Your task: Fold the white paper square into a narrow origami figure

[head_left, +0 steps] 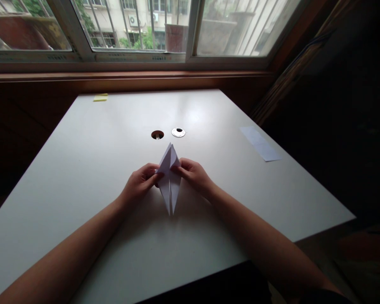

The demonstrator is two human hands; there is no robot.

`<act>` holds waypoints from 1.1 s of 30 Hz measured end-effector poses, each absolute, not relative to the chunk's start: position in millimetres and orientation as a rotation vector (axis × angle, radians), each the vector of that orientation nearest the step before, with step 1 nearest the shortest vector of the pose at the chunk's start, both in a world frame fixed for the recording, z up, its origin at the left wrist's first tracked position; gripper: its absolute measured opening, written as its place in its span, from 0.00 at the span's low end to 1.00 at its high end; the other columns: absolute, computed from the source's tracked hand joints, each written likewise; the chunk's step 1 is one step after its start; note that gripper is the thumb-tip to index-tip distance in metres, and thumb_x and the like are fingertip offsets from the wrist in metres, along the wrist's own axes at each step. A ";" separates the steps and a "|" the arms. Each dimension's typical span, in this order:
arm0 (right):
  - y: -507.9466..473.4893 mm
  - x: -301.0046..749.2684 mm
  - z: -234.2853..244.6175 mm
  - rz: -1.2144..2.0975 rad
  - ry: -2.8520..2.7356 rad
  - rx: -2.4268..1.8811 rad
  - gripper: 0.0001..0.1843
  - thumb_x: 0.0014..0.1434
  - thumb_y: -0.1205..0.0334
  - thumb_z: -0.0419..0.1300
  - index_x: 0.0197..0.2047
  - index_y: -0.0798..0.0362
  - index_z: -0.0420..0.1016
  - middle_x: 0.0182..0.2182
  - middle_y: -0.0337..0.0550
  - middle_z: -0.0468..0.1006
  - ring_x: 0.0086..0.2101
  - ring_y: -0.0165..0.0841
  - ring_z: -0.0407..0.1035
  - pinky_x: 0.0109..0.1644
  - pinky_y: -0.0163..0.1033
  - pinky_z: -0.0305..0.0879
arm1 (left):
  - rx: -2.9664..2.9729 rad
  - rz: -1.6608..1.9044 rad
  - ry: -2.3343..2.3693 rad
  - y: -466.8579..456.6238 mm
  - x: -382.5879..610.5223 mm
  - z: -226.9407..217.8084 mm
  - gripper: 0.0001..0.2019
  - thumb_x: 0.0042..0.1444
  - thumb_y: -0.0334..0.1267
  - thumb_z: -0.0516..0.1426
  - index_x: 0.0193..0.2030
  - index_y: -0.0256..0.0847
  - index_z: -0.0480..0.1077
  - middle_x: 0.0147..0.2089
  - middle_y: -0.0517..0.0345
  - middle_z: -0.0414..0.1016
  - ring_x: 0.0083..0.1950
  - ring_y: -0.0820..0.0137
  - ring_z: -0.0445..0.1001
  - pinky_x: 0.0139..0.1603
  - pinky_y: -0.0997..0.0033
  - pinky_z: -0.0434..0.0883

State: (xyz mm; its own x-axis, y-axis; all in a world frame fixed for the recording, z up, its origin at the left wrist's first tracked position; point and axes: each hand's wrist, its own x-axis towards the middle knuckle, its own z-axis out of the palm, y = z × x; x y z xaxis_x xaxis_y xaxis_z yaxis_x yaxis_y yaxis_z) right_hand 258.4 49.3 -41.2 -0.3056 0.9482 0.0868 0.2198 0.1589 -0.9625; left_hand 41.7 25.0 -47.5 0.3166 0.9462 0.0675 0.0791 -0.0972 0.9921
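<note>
Between my two hands is a piece of folded white paper (166, 185), a narrow diamond shape with a slit running down its lower half. Its two lower points face me, and its upper tip points toward the window. My left hand (142, 179) pinches the left corner, thumb on the near face and fingers behind. My right hand (193, 172) grips the right edge in the same way, its thumb lying on the upper right flap, which bends a little. Fingers behind the paper are partly hidden.
The white table (91, 169) carries a paper strip (260, 143) at the right and a yellow sticky note (100, 97) at the far left. Beyond the paper are a round cable hole (157, 134) and its metal cover (178, 132). A window (139, 29) stands behind.
</note>
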 end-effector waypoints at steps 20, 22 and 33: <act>46.3 255.5 -44.3 1.405 -1.537 -1.001 0.15 0.54 0.51 0.67 0.37 0.53 0.74 0.33 0.40 0.76 0.34 0.32 0.70 0.39 0.37 0.66 | 1.450 1.198 1.262 24.5 43.3 -46.5 0.13 0.57 0.48 0.62 0.35 0.39 0.74 0.34 0.58 0.75 0.35 0.70 0.72 0.37 0.73 0.68; 46.9 256.5 -45.2 1.460 -1.527 -0.977 0.15 0.53 0.52 0.68 0.37 0.53 0.74 0.32 0.40 0.76 0.34 0.32 0.70 0.40 0.37 0.67 | 1.392 1.248 1.226 25.1 44.2 -48.3 0.13 0.55 0.47 0.64 0.39 0.40 0.73 0.35 0.58 0.76 0.37 0.69 0.74 0.38 0.73 0.70; 50.2 260.5 -43.7 1.268 -1.534 -0.874 0.09 0.53 0.55 0.69 0.34 0.51 0.82 0.41 0.45 0.80 0.41 0.35 0.74 0.47 0.42 0.71 | 1.463 1.172 0.977 24.1 44.8 -51.7 0.12 0.56 0.41 0.64 0.45 0.39 0.72 0.42 0.53 0.78 0.43 0.66 0.77 0.42 0.71 0.73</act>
State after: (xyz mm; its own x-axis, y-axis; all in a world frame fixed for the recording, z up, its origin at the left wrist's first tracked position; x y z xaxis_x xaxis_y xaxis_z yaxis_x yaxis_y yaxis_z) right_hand 260.5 50.2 -43.7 -0.3136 0.9252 0.2137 -0.0356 0.2135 -0.9763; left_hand 44.8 24.1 -51.7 0.2096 0.9598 0.1866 0.0106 -0.1930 0.9811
